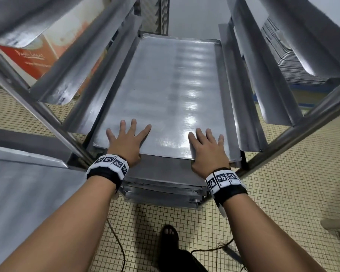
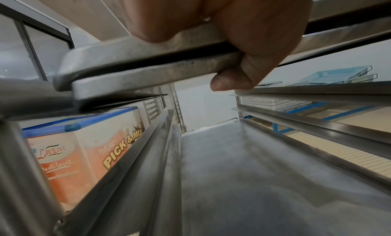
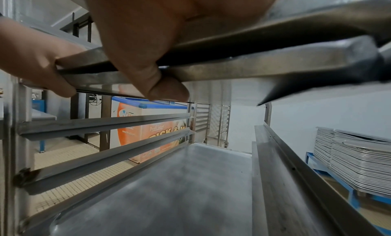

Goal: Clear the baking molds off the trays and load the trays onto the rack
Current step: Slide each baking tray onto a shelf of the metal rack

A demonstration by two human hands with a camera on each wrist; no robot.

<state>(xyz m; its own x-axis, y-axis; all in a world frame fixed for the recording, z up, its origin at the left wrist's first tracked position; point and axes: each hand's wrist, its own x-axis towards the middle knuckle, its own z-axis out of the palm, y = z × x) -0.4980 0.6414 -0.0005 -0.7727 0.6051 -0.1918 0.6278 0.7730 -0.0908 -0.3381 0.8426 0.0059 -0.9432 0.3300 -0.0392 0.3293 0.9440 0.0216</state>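
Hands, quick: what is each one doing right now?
Left hand: fingers flat on top, thumb under the rim, holding the tray.
Right hand: same hold on the tray's near edge.

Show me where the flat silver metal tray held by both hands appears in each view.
Head: the flat silver metal tray fills the centre, between the rack rails.
Left wrist: its rim crosses the upper half, under the left hand.
Right wrist: its rim crosses the upper half, under the right hand.
Shared landmark: the orange printed box, left of the rack.
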